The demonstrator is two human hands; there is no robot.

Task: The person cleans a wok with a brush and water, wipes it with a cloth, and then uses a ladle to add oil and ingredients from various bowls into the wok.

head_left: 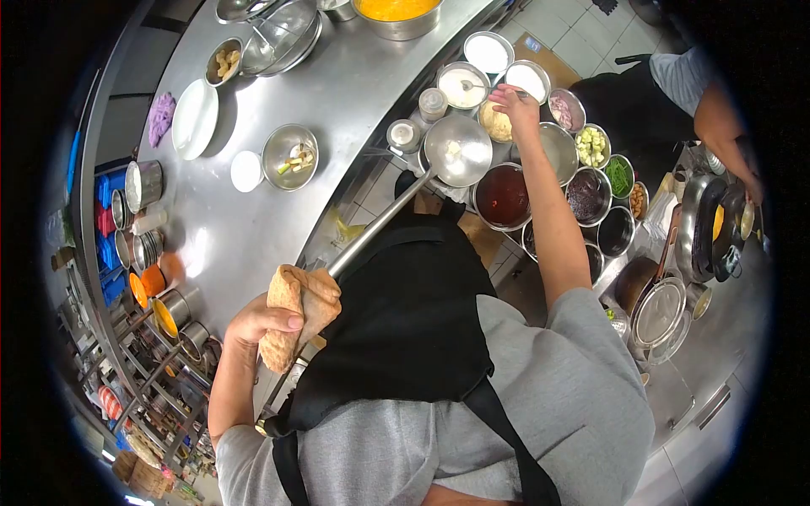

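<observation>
Lower left: your left hand (268, 322) clasps tan cloth (291, 316) round the handle of the ladle (458, 152); pale bits in its scoop, upper centre. Your right hand (513, 108) over the yellowish-filled bowl (496, 123), grip unclear. Below: red-sauce pot (501, 197). Right: green-strip bowl (619, 175).

The left hand (268, 324) grips a folded tan cloth (297, 314) around the handle of a long-handled metal ladle (461, 162), whose bowl, holding a little pale food (454, 148), is beside two shakers (433, 103). Above the seasoning containers (501, 196), the right hand (516, 108) extends, its grip unclear.
</observation>
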